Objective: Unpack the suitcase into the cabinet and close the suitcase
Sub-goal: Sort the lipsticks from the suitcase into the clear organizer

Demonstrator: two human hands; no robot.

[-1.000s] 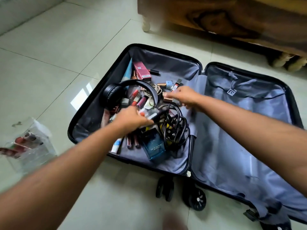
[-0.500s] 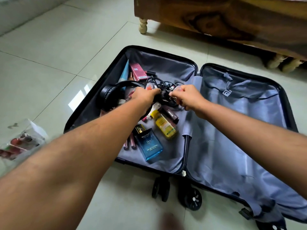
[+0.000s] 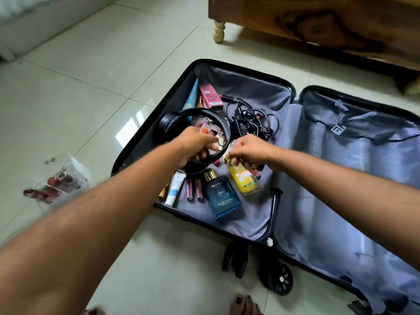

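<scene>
So the black cable bundle (image 3: 252, 120) that sat at the near end a second ago now lies at 12 o'clock in the suitcase (image 3: 238, 87) — that uncovers the bottles. The left hand (image 3: 195, 145) has its fingers curled round the headphones (image 3: 202, 133); the right hand (image 3: 250, 151) pinches the top of the yellow bottle (image 3: 244, 180). Nothing's in the cabinet yet. Count: one headphones, one cable bundle, one yellow bottle, one blue cologne (image 3: 223, 196), one white tube (image 3: 175, 189), one pink box (image 3: 210, 95) — the small lip tubes are too jumbled to count.
</scene>
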